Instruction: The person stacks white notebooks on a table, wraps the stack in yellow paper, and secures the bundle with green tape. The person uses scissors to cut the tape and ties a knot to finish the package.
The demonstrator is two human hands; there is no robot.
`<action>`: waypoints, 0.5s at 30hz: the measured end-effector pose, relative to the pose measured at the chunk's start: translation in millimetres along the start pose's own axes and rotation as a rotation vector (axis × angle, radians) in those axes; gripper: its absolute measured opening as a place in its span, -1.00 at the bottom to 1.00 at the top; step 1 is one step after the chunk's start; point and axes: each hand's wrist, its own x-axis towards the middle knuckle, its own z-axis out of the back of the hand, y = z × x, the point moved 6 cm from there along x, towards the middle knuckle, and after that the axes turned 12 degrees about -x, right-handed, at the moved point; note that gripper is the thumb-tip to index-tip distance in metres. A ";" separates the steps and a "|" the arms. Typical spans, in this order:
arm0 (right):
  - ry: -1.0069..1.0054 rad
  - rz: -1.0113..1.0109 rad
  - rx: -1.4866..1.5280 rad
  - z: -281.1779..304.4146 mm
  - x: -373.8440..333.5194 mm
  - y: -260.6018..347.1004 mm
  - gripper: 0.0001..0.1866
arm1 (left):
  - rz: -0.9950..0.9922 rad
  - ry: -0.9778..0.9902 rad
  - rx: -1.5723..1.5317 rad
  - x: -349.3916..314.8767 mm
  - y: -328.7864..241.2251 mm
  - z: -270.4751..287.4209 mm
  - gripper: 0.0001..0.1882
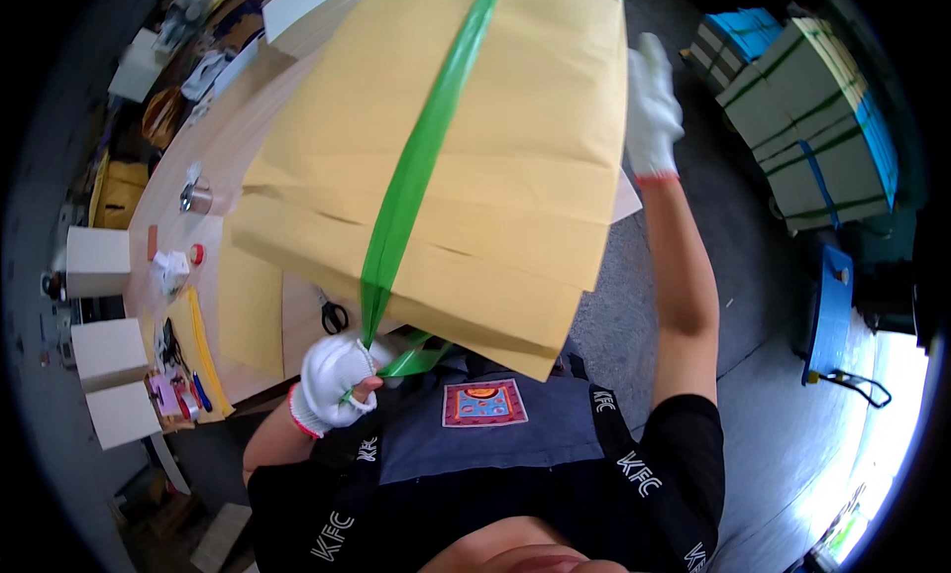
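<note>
A large stack wrapped in tan kraft paper is raised and tilted before my chest, hiding much of the table. A flat green strap runs lengthwise down its face, and more green shows at its top corner. In a white knit glove with a red cuff, my left hand is closed on the strap at the bundle's lower edge; a loose strap end shows beside the fingers. My right hand, also gloved and slightly blurred, lies along the bundle's right side with its fingers stretched out.
On the wooden table are black-handled scissors, a metal cup, a red tape roll and pens. White boxes line its left edge. Strapped pale stacks and a blue cart stand on the floor at right.
</note>
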 end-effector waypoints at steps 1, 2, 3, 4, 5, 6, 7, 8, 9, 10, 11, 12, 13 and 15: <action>-0.092 0.173 -0.127 21.6 -13.9 33.3 -0.43 | -0.033 0.076 0.147 9.5 -6.6 4.9 -0.79; -0.114 0.219 0.130 52.9 -45.0 71.3 -0.46 | -0.064 0.157 0.287 17.0 -14.0 10.8 -0.78; 0.089 0.161 0.075 64.1 -73.2 106.3 -0.52 | -0.113 0.175 0.394 27.8 -20.8 15.6 -0.74; 0.303 0.118 0.012 72.6 -103.6 141.1 -0.58 | -0.136 0.173 0.474 17.7 -15.4 18.9 -0.76; 0.723 -0.013 -0.381 73.2 -138.6 175.7 -0.67 | -0.160 0.188 0.506 16.8 -21.2 21.1 -0.78; 0.721 0.318 -0.221 79.1 -159.1 216.8 -0.66 | -0.228 0.215 0.522 27.7 -28.5 21.0 -0.80; 0.653 0.658 -0.034 69.4 -177.7 244.4 -0.64 | -0.278 0.247 0.561 30.4 -32.1 20.3 -0.83; 0.587 0.822 0.027 56.1 -197.6 260.1 -0.62 | -0.324 0.254 0.543 31.9 -33.1 19.0 -0.84; 0.514 0.873 -0.018 38.1 -212.7 267.8 -0.58 | -0.393 0.274 0.507 38.2 -35.7 17.8 -0.85; 0.487 0.826 -0.074 16.0 -223.2 263.0 -0.52 | -0.446 0.286 0.486 36.7 -38.0 17.3 -0.85; 0.459 0.774 -0.138 -4.9 -233.3 258.5 -0.45 | -0.467 0.301 0.466 34.6 -36.0 17.7 -0.88; 0.384 0.665 -0.127 -18.7 -237.0 252.5 -0.41 | -0.434 0.259 0.468 32.2 -34.3 17.2 -0.89; 0.423 0.610 -0.038 -34.2 -239.6 248.1 -0.41 | -0.531 0.189 0.465 32.5 -33.7 16.6 -0.90; 0.438 0.535 -0.029 -45.7 -243.9 242.9 -0.48 | -0.549 0.146 0.493 31.2 -32.3 22.5 -0.89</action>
